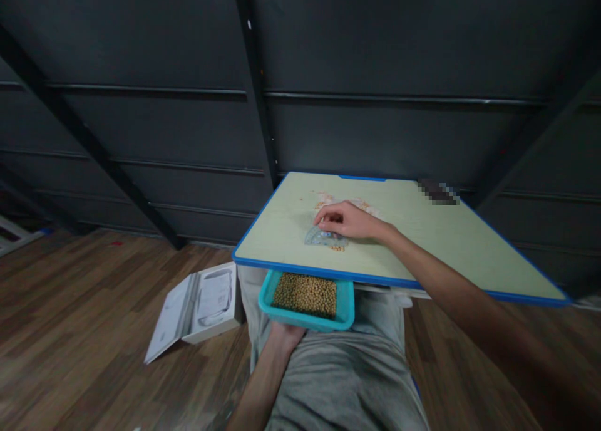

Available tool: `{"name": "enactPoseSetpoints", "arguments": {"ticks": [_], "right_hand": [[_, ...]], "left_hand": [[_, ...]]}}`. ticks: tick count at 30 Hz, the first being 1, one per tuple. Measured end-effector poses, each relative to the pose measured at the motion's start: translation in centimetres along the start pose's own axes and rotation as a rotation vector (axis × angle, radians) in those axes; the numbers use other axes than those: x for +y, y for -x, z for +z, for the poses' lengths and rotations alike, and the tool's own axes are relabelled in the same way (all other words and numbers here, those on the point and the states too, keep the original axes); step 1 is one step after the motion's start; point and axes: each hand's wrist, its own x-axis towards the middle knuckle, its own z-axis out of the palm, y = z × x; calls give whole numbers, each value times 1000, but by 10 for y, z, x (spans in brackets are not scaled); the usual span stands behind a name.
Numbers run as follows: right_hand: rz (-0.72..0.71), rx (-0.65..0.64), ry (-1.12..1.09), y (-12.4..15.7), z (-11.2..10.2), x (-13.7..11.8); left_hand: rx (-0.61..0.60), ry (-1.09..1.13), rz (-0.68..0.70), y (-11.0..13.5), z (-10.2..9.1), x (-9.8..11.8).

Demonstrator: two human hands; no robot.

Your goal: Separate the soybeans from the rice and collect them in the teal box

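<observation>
My right hand (pixel 350 221) lies on a pale green table with a blue rim (pixel 328 273). Its fingers are curled over a small clear plastic piece (pixel 315 237) with a few tan beans (pixel 336 248) beside it. My left hand (pixel 284 336) is under a teal tray (pixel 346 306) filled with tan beans (pixel 305 294), holding it just below the table's front edge over my lap. Only the wrist and heel of that hand show. More loose beans and crumbs (pixel 323 200) are scattered farther back on the tabletop.
An open white box (pixel 200 306) lies on the wooden floor to the left of my legs. A dark panelled wall with slanted metal beams (pixel 256 80) stands behind the table. A small dark object (pixel 437 192) sits at the table's far right.
</observation>
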Motion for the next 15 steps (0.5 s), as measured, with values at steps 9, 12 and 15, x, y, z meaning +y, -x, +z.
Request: {"name": "enactPoseSetpoints", "arguments": {"ticks": [9, 12, 15], "right_hand": [[69, -86, -84, 0, 1, 2], [87, -113, -113, 0, 2, -4], [100, -161, -168, 2, 6, -13]], "left_hand": [[-25, 6, -41, 6, 1, -1], [-43, 11, -73, 8, 1, -4], [-55, 11, -107, 12, 1, -6]]}}
